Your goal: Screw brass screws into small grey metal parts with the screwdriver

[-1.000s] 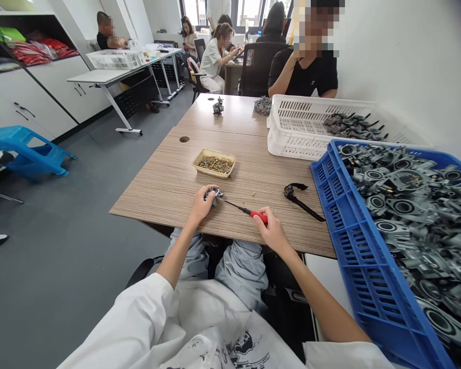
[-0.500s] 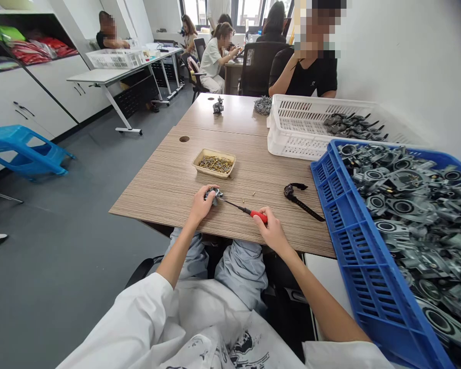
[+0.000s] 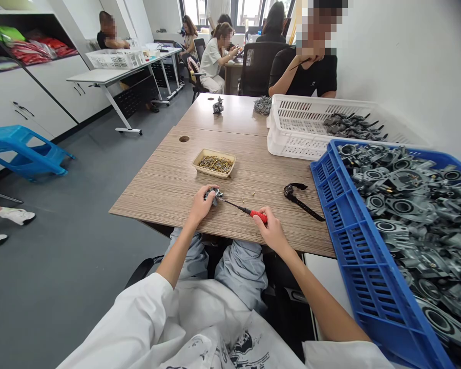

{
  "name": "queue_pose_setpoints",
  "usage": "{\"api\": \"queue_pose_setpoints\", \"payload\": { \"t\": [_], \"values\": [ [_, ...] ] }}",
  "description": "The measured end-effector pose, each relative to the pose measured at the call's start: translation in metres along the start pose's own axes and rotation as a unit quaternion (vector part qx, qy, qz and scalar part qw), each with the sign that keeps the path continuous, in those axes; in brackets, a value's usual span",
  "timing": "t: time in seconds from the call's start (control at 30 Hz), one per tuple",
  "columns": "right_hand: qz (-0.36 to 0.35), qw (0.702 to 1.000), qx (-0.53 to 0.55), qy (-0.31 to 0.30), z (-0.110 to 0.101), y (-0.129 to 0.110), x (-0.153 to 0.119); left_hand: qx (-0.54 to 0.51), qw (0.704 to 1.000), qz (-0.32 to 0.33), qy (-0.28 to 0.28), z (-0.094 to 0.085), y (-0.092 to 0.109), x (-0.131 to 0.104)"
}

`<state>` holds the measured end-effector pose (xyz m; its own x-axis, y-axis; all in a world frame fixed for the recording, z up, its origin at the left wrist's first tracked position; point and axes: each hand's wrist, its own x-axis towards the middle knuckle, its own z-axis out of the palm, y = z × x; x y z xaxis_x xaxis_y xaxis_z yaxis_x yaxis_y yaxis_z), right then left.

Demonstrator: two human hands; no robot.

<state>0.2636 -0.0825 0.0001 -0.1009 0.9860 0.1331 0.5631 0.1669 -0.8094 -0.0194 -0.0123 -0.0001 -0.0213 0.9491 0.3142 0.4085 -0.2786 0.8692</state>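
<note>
My left hand (image 3: 202, 205) is closed round a small grey metal part (image 3: 214, 195) on the wooden table (image 3: 157, 179). The fingers of my right hand (image 3: 272, 230) are wrapped round the red handle of a screwdriver (image 3: 259, 216). Its dark shaft points left, and the tip meets or nearly meets the right side of the metal part. Two small brass pieces (image 3: 243, 200) lie just above the shaft. Beyond my left hand stands a cream tray (image 3: 195, 166) holding many small brass pieces.
A black watch (image 3: 305, 206) lies right of my right hand. A blue crate (image 3: 330, 205) full of metal parts borders the table's right side, with a white crate (image 3: 295, 148) behind it. Across the table sits a person in black (image 3: 307, 77). Another metal part (image 3: 217, 106) stands farther back.
At the left edge, another white shoe and part of a leg have come into view. The person across the table has shifted a hand near the chin. My hands look unmoved.
</note>
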Motion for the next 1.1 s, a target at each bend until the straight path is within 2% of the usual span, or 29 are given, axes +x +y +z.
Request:
{"api": "queue_pose_setpoints", "payload": {
  "t": [1.1],
  "values": [
    [-0.003,1.0,-0.003,0.0,-0.0002,0.0006,-0.0003,0.008,1.0,-0.001,-0.002,-0.0002,-0.0003,-0.0001]
  ]
}}
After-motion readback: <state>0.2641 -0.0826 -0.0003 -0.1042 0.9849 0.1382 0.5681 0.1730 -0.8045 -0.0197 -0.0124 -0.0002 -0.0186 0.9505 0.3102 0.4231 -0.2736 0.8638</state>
